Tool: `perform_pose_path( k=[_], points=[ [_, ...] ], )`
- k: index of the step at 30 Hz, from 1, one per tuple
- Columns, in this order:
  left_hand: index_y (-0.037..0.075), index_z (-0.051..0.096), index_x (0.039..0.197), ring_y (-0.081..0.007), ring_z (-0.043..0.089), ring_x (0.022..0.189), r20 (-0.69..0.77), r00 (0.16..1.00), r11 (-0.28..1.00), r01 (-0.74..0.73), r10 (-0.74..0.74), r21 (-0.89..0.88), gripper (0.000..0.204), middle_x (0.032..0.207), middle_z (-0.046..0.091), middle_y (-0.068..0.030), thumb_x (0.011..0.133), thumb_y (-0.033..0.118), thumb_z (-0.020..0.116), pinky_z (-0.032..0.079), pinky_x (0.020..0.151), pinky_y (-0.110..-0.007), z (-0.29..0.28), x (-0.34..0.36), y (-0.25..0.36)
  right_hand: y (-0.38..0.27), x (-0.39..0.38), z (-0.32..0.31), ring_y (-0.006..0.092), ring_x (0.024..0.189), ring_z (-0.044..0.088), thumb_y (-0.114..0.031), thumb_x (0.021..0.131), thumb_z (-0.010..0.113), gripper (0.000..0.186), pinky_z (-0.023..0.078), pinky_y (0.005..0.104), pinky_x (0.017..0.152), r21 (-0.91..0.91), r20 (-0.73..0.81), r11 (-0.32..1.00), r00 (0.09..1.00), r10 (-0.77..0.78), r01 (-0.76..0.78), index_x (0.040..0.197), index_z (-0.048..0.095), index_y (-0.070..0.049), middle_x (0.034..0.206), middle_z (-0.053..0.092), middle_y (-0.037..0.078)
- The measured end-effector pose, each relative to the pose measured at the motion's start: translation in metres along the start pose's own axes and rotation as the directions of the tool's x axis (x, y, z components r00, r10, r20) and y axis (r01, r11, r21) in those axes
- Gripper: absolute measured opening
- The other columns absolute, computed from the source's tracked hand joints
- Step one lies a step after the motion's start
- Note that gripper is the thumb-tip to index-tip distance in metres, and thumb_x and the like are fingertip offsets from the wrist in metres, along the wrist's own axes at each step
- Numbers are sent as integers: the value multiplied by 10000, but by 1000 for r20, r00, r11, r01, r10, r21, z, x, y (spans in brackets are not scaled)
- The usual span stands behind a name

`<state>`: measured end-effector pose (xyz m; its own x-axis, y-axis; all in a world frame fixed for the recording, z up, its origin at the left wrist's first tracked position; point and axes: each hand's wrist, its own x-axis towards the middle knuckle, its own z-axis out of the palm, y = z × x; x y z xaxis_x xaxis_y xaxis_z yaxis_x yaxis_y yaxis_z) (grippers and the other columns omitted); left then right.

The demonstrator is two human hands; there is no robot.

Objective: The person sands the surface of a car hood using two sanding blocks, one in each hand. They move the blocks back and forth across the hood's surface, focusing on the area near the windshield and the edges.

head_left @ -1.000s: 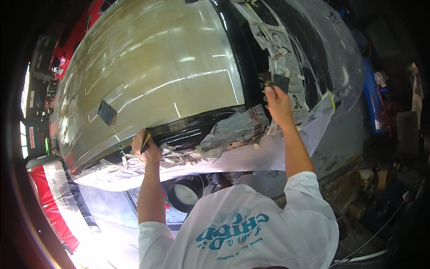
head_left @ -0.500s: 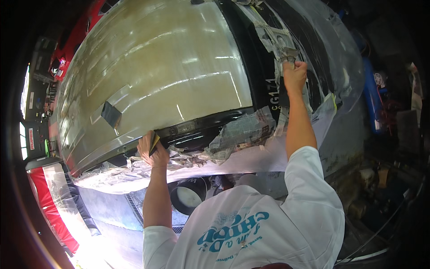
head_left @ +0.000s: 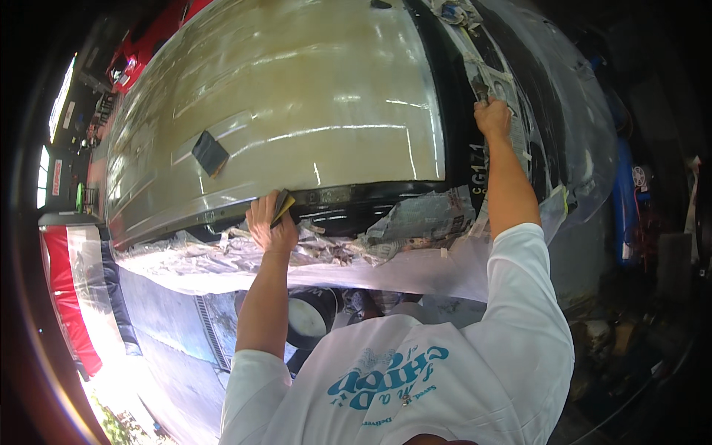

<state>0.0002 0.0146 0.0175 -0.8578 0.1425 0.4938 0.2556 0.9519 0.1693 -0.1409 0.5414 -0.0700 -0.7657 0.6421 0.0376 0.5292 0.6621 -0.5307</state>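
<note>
The fingers of my left hand (head_left: 272, 224) are closed on a folded piece of dark sandpaper (head_left: 282, 206) with a yellowish back. That hand rests at the near edge of the car's dull olive-grey roof (head_left: 297, 96). Farther right, my right hand (head_left: 495, 120) makes a fist around a small grey-brown thing (head_left: 481, 90) that looks like a brush; its handle is hidden. It is over the black strip (head_left: 456, 141) and newspaper masking beside the roof panel. A second dark, folded sheet of sandpaper (head_left: 211, 153) lies on the roof to the left.
Crumpled newspaper (head_left: 419, 219) and clear plastic film (head_left: 437, 276) cover the car's near side. More film (head_left: 586, 126) drapes its right end. Below the left forearm stands a round black bucket (head_left: 315, 315) with pale contents. A red car (head_left: 144, 48) is at far left.
The whole view has shifted, so the roof appears farther right and higher. My left hand stays at the roof edge with the sandpaper. Relative to the car, my right hand has moved left and nearer.
</note>
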Motion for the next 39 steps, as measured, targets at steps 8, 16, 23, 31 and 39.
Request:
perform_pose_path(
  k=[8, 16, 23, 31, 39],
  points=[
    [150, 679, 1186, -344, 633, 1004, 18, 1000, 999, 21, -21, 27, 289, 1057, 703, -89, 898, 161, 687, 450, 869, -467, 1, -10, -9, 0, -96, -42, 327, 1207, 653, -245, 987, 744, 390, 569, 439, 944, 233, -359, 919, 906, -222, 317, 1340, 719, -80, 1374, 617, 142],
    [165, 675, 1218, -329, 639, 1059, -37, 998, 998, 46, -45, 30, 319, 1111, 720, -66, 903, 193, 713, 458, 895, -458, 8, -4, -8, 100, -297, -74, 239, 1088, 654, -85, 1014, 665, 289, 543, 329, 844, 383, -307, 876, 935, -177, 292, 1296, 716, -46, 1296, 643, 121],
    [170, 674, 1198, -324, 657, 1035, -26, 997, 997, 78, -77, 11, 260, 1077, 729, -69, 946, 227, 692, 459, 894, -451, 10, -10, -9, 118, -446, -99, 259, 1028, 672, -65, 1010, 649, 269, 542, 351, 839, 436, -107, 881, 983, -152, 183, 1263, 725, -10, 1245, 662, 132],
    [160, 704, 1184, -351, 663, 972, -105, 992, 994, 57, -66, -91, 247, 953, 719, -119, 1070, 340, 579, 482, 884, -474, 7, -11, -6, 111, -543, -90, 199, 946, 670, -89, 1051, 639, 311, 564, 328, 811, 572, 67, 819, 993, -99, 43, 1337, 682, 23, 1199, 661, 122],
    [-71, 701, 1119, -496, 656, 1094, 210, 899, 904, 412, -383, -114, 692, 1116, 715, -303, 1073, 588, 496, 493, 1007, -564, 3, 12, -19, 79, -524, -110, 150, 869, 665, -90, 1061, 638, 365, 558, 309, 789, 672, 17, 740, 1000, -13, -2, 1411, 638, 14, 1168, 659, 95]
  ],
)
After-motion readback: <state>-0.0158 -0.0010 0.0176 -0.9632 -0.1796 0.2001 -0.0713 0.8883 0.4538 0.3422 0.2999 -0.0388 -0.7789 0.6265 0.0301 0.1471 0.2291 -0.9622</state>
